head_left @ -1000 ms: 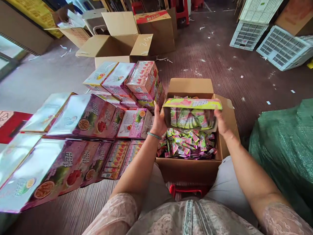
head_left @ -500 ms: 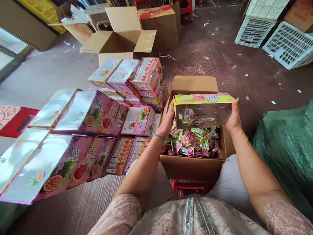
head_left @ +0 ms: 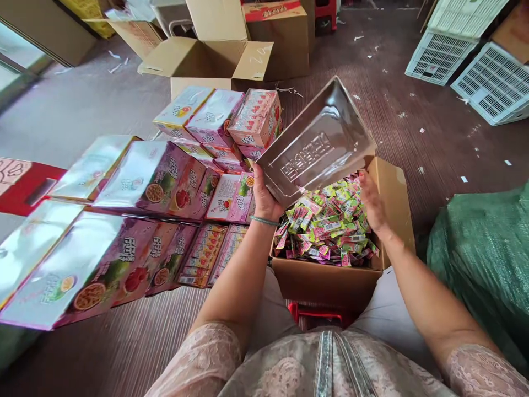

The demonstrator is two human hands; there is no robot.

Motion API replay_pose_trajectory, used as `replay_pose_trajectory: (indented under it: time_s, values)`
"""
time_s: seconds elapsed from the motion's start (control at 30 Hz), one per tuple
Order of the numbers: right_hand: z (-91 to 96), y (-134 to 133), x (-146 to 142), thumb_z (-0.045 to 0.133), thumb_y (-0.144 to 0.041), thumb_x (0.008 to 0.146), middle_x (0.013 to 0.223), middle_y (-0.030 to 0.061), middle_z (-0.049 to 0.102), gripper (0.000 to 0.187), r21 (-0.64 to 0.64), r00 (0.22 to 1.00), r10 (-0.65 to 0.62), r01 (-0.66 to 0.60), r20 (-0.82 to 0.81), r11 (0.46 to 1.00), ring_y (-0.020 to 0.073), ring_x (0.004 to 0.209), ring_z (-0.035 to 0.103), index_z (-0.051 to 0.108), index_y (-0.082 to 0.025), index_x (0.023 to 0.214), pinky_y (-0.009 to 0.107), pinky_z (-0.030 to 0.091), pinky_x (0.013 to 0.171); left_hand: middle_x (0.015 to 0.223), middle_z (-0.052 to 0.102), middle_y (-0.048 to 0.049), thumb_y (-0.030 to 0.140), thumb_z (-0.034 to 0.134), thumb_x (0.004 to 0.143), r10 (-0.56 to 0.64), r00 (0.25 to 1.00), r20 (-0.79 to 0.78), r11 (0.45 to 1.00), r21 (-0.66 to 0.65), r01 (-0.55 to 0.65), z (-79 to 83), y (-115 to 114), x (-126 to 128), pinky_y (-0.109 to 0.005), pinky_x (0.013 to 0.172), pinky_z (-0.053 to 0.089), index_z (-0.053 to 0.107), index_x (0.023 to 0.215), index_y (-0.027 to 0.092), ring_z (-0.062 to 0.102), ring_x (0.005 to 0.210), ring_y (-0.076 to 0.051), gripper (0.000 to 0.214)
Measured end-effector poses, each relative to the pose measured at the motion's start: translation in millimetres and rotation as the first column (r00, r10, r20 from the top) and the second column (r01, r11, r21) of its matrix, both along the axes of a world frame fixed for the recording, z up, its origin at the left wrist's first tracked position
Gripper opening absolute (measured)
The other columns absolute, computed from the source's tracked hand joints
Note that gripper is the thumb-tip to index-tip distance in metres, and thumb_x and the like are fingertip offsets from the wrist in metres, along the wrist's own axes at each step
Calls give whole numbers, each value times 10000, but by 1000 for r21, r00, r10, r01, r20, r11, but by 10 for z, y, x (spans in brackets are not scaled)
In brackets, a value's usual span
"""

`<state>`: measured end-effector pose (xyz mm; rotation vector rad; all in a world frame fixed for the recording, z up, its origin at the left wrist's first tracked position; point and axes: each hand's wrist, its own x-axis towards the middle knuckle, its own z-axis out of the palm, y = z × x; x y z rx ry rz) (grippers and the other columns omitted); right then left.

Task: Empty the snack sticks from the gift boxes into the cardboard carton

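My left hand (head_left: 266,199) is gripping the see-through tray (head_left: 318,146) by its low left end. The thumb is lying along the tray's edge; the fingers are passing out of sight behind it. The tray is slanting up and away to the right of that grip, its broad face turned toward me and showing raised marks (too glossy to read).

My right hand (head_left: 373,207) is standing unclenched just beside the tray's right end, fingers extended and slightly blurred. Whether its fingertips are touching the tray, I cannot tell.

Below the tray and between my hands, loose sachets (head_left: 330,229) are lying heaped in the carton (head_left: 322,278), green and pink mostly. The carton's right flap (head_left: 394,198) is spreading outward, just beyond my right hand.

Left of my left grip, large packs (head_left: 124,248) are standing in rows, purple sides facing me; smaller boxes (head_left: 210,124) are sitting stacked farther ahead. Beyond those, an open box (head_left: 202,82) is holding its flaps up and out. Well to the right of my right hand, a green sack (head_left: 483,242) is bulging, and pale crates (head_left: 491,82) are resting farther off.
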<state>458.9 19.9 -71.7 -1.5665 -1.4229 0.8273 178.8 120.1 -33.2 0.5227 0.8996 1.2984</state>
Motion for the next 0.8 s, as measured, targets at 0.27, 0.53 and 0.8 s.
replay_pose_trajectory:
  time_s: [0.27, 0.53, 0.8]
  values:
    - [-722, -445, -994, 878, -382, 896, 1825, 77, 298, 829, -396, 452, 649, -535, 611, 746, 521, 1694, 139, 543, -401, 1653, 852, 153, 1303, 1391, 730, -118, 938, 549, 910, 273, 959, 72, 962, -12, -273, 29, 155, -356, -493, 1104, 612, 694, 1255, 237, 632, 1397, -340, 795]
    - [-1136, 652, -835, 583, -201, 1017, 1872, 59, 136, 746, -455, 437, 525, -263, 730, 851, 495, 1713, -1, 428, -373, 1726, 839, 119, 1290, 1291, 753, -110, 842, 611, 958, 306, 950, 70, 952, -45, -303, -3, 43, -705, -456, 1037, 630, 728, 1255, 214, 720, 1168, -279, 705]
    - [-1389, 1447, -1098, 563, -222, 964, 1821, 164, 282, 699, -582, 457, 588, -173, 667, 794, 469, 1720, -27, 539, -227, 1663, 835, 66, 1295, 1212, 790, -104, 845, 557, 984, 267, 963, 38, 950, -180, -256, -110, 22, -672, -518, 1076, 631, 723, 1250, 231, 744, 1180, -320, 689]
